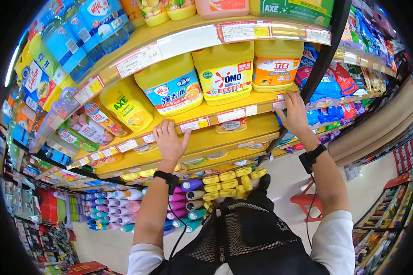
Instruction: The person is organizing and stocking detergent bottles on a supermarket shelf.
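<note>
My left hand lies over the front edge of a yellow shelf, fingers stretched out on the price strip, holding nothing. Further right, my right hand rests on the same edge with thumb and fingers apart. Behind the hands stand large yellow detergent jugs: one with a blue label and an orange, an OMO jug in the middle, and one with an orange label just behind my right fingers. A yellow AXE bottle stands left of them. Neither hand touches a jug.
Blue bottles fill the upper shelf's left side. A dark upright post divides the shelving from bagged goods at right. On the floor stand many coloured bottles and yellow jugs. A red stool is beside me.
</note>
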A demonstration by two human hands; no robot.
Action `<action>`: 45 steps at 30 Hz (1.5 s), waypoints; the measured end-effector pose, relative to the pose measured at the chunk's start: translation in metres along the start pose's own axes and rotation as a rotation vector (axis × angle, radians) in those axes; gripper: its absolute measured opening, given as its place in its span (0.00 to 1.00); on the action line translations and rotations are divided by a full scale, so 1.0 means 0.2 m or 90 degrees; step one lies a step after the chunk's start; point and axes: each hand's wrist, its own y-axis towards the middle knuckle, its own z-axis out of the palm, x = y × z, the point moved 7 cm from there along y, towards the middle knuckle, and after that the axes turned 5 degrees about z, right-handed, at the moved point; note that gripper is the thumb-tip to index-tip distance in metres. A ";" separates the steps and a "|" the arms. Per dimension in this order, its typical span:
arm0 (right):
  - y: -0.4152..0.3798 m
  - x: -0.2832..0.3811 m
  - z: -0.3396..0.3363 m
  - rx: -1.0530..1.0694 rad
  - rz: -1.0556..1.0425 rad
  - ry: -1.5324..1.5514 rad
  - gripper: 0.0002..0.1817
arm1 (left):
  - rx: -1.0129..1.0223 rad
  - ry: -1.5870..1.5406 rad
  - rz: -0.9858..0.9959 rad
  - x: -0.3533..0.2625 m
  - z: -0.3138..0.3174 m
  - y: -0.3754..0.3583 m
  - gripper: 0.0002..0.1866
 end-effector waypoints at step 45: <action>-0.05 0.00 0.10 -0.164 0.029 -0.004 0.34 | 0.044 0.116 0.071 -0.34 -0.60 0.66 0.45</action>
